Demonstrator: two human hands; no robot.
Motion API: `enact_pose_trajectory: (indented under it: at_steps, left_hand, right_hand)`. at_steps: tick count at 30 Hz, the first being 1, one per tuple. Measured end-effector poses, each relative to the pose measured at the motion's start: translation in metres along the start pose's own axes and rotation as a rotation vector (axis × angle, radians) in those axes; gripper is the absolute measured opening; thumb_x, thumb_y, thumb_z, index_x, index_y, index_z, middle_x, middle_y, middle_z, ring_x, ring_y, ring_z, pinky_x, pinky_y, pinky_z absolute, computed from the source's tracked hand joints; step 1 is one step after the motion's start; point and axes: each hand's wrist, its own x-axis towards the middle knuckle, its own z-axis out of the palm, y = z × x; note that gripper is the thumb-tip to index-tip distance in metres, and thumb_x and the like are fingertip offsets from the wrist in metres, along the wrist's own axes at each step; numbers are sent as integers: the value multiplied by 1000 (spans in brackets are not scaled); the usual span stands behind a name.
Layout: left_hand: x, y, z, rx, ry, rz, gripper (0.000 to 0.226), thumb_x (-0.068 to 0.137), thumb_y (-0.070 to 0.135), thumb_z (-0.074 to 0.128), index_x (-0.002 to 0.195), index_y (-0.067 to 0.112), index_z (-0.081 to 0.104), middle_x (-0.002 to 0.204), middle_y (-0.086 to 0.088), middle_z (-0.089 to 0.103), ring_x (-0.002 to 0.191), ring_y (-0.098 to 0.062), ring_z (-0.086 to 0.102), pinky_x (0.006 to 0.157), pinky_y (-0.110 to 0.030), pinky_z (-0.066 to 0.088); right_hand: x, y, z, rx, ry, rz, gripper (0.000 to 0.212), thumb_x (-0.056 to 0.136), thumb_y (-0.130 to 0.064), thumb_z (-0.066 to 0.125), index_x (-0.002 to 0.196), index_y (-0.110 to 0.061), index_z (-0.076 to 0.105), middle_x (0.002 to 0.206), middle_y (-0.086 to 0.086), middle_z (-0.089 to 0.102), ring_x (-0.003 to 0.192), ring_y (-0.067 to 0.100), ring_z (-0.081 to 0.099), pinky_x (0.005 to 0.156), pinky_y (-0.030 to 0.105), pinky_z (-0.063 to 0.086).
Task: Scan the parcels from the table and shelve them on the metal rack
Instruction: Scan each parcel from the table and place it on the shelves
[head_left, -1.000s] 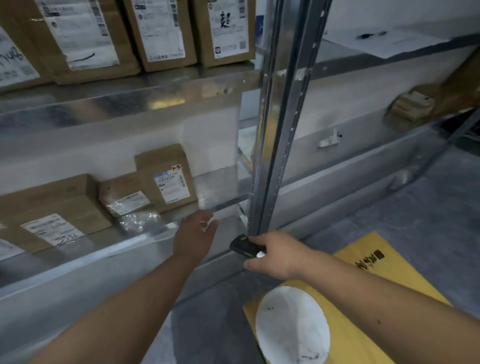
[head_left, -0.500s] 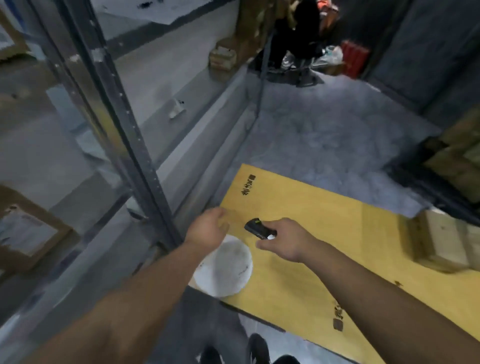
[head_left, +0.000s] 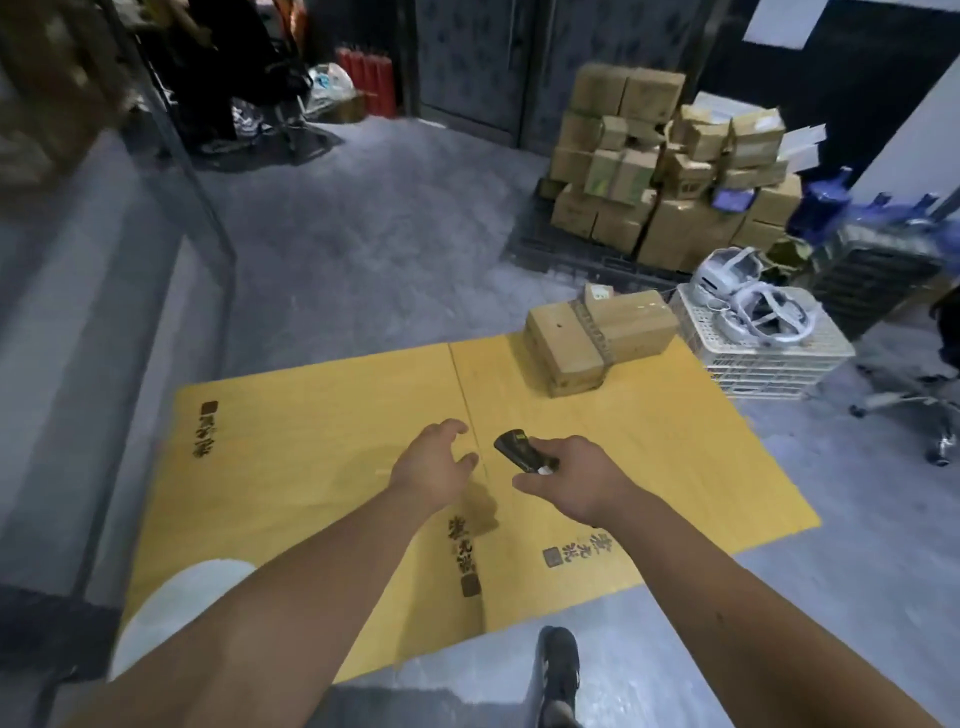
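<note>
- big yellow table (head_left: 322, 467) fills the middle, metal rack (head_left: 104, 291) runs along the left edge
- two taped parcels (head_left: 597, 332) sit touching at the table's far right corner
- left hand (head_left: 434, 467) hovers over the table, fingers loose, holding nothing
- right hand (head_left: 574, 486) grips a small black scanner (head_left: 519, 453)
</note>
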Motion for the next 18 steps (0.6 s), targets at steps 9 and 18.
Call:
enact_pose_trajectory:
  at_steps: [9, 18]
  left_hand:
    - [123, 151, 82, 84, -16, -78, 74, 95, 50, 69, 157, 35, 31, 156, 1, 35, 121, -27, 61, 87, -40, 56]
    - [223, 223, 134, 63, 146, -295, 128, 65, 70, 86, 160, 32, 8, 163, -3, 14, 145, -31, 29, 109, -48, 43]
  right_hand:
    - [76, 114, -127, 47, 12, 32, 54, 94, -43, 75, 143, -22, 64, 106, 7, 70, 93, 28, 67, 73, 34, 49]
    - [163, 178, -193, 40, -47, 24, 34, 92, -42, 77, 124, -36, 71, 89, 0, 67, 73, 16, 59, 65, 29, 48]
